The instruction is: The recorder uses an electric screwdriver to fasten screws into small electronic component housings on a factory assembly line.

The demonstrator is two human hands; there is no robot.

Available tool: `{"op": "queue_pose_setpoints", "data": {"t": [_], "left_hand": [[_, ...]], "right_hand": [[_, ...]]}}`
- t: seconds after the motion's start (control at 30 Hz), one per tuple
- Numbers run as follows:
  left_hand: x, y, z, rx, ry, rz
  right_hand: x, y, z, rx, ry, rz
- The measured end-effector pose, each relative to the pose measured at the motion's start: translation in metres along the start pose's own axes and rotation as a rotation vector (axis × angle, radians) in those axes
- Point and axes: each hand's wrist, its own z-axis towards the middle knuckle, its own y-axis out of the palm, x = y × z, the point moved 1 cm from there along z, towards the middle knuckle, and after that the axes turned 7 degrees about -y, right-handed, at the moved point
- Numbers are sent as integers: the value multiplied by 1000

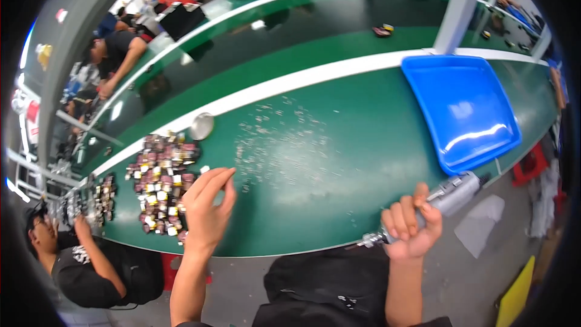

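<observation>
My right hand (410, 227) is wrapped round a grey electric screwdriver (457, 194), held tilted over the table's front edge with its bit end pointing down to the left. My left hand (209, 206) is raised above the green tabletop, thumb and fingertips drawn together in a pinch. Whatever may sit between those fingertips is too small to make out. Beside the left hand lies a heap of small brown, silver and yellow parts, perhaps little motors (160, 184). To the right of that hand, many tiny screw-like pieces (290, 151) are scattered over the table.
A blue plastic tray (423, 109) lies on the right. A round metal dish (201, 126) stands behind the heap. Beyond a white rail (315, 77) runs a green conveyor (290, 42) with a few parts. A grey post (460, 9) rises behind the tray. A person (91, 260) works at left.
</observation>
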Motion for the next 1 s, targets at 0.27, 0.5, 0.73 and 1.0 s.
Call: {"op": "queue_pose_setpoints", "data": {"t": [0.27, 0.5, 0.73, 1.0], "left_hand": [[41, 12, -70, -208, -229, -410], [76, 24, -95, -369, -363, -1033], [84, 31, -105, -478, -525, -1444], [83, 32, -106, -512, -553, -1515]], "right_hand": [[-5, 9, 1, 14, -61, 130], [-12, 45, -15, -102, -187, 100], [11, 67, -23, -89, -147, 67], [20, 66, -24, -66, -116, 74]]}}
